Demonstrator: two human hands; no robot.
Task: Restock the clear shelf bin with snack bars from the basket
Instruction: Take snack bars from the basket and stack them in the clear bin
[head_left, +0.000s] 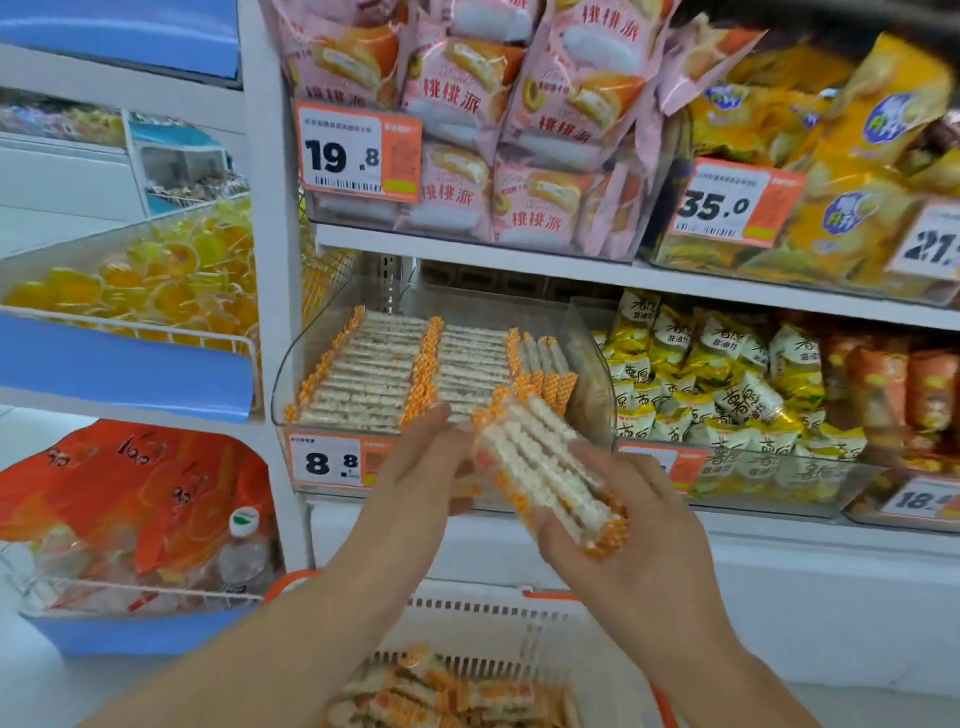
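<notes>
My right hand (628, 525) grips a small stack of snack bars (545, 467), white with orange checked ends, held slantwise just in front of the clear shelf bin (296, 374). My left hand (421, 462) touches the stack's left end with its fingertips. The bin holds rows of the same bars (384, 374) laid flat, plus a few standing at its right side. Below, between my forearms, the white basket (498, 623) with orange handles holds more loose bars (441, 696).
A price tag reading 8.8 (332, 460) hangs on the bin's front. Yellow snack packs (727, 395) fill the bin to the right. Pink cake bags (467, 104) sit on the shelf above. At left, wire racks hold yellow jelly cups (156, 280) and orange bags (140, 483).
</notes>
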